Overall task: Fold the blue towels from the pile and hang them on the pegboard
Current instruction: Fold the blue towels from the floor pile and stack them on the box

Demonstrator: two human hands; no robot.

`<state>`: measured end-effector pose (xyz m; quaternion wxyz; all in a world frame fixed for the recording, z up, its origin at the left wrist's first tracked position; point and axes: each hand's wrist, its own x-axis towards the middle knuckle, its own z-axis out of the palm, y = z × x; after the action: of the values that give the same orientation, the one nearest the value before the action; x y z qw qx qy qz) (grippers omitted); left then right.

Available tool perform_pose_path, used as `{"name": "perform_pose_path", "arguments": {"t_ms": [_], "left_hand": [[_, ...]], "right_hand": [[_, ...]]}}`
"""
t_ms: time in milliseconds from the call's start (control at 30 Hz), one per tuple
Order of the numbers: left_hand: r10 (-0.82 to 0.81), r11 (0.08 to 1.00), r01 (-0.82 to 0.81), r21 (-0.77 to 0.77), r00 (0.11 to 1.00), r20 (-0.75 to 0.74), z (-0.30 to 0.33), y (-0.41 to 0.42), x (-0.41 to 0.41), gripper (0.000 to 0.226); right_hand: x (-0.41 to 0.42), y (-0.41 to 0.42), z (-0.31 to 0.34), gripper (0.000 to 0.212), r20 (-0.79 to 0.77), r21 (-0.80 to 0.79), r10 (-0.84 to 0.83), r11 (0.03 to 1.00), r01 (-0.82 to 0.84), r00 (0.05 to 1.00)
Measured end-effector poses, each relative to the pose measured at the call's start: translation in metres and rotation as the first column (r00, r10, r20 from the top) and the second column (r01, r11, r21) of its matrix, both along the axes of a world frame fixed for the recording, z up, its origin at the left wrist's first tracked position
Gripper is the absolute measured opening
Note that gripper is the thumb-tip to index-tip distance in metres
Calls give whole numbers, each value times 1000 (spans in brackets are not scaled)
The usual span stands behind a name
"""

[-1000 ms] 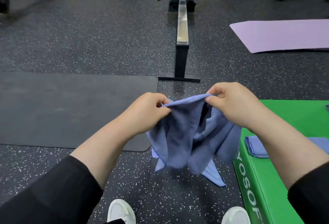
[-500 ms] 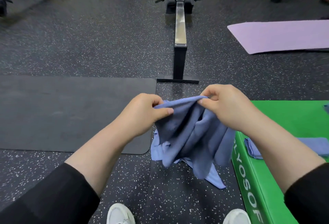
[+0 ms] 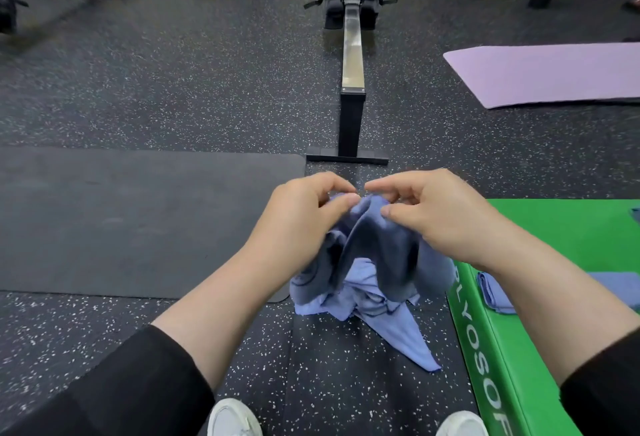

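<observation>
A: Towel position? 
B: Blue towel is held at frame centre, above the pile on the floor.

A: Fingers? 
B: Its top edge is pinched by left hand and right hand.

folded blue towel partly behind right forearm, purple mat cut by right edge, blurred equipment top left

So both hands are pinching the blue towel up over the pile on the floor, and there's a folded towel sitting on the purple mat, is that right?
Not quite. The folded towel lies on the green plyo box, not on the purple mat, as the head view shows. The rest holds: the left hand and right hand pinch the blue towel above the pile on the floor.
</observation>
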<state>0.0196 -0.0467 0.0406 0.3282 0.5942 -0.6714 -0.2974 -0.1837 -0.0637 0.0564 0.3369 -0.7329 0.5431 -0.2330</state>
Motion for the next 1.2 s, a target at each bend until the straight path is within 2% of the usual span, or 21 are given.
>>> {"name": "perform_pose_path", "arguments": {"t_ms": [100, 200, 267, 400, 533, 667, 733, 800, 900, 967, 1033, 1200], "left_hand": [[-135, 990, 132, 45, 989, 66, -3, 1, -4, 31], [-195, 980, 189, 59, 973, 123, -2, 2, -5, 19], [-172, 984, 163, 78, 977, 126, -4, 0, -3, 12], [-84, 995, 78, 65, 990, 111, -4, -5, 5, 17], [77, 997, -81, 11, 979, 186, -1, -12, 22, 20], [130, 990, -141, 17, 952, 276, -3, -16, 39, 18], [90, 995, -100, 22, 954, 287, -3, -14, 39, 13], [-25, 999, 14, 45, 969, 247, 0, -10, 32, 7], [-208, 976, 191, 107, 961, 184, 3, -3, 16, 38], [-236, 969, 217, 119, 955, 178, 1, -2, 9, 32], [-226, 970, 205, 132, 958, 177, -2, -2, 7, 6], [-36, 998, 22, 66, 974, 225, -9, -12, 17, 16]], "right_hand": [[4, 2, 2, 35, 87, 15, 51, 998, -53, 995], [8, 2, 0, 24, 127, 21, 84, 996, -87, 988], [10, 2, -2, 21, 123, -7, 74, 997, -74, 990], [5, -3, -7, 9, 57, 24, 31, 999, -32, 998], [-1, -5, -11, 24, -163, 9, 31, 1000, -30, 986], [-3, -3, -8, 23, -98, -27, 21, 999, -24, 995], [-2, -3, -8, 19, -82, -33, 31, 999, -34, 996], [1, -3, -7, 15, -63, -51, 56, 997, -59, 996], [6, -2, -7, 10, -35, -60, 94, 994, -96, 995], [8, -1, -8, 7, -28, -57, 114, 992, -115, 993], [9, 0, -8, 5, -28, -49, 105, 993, -107, 994], [-2, -4, -5, 25, -98, 18, -11, 1000, 12, 995]]}}
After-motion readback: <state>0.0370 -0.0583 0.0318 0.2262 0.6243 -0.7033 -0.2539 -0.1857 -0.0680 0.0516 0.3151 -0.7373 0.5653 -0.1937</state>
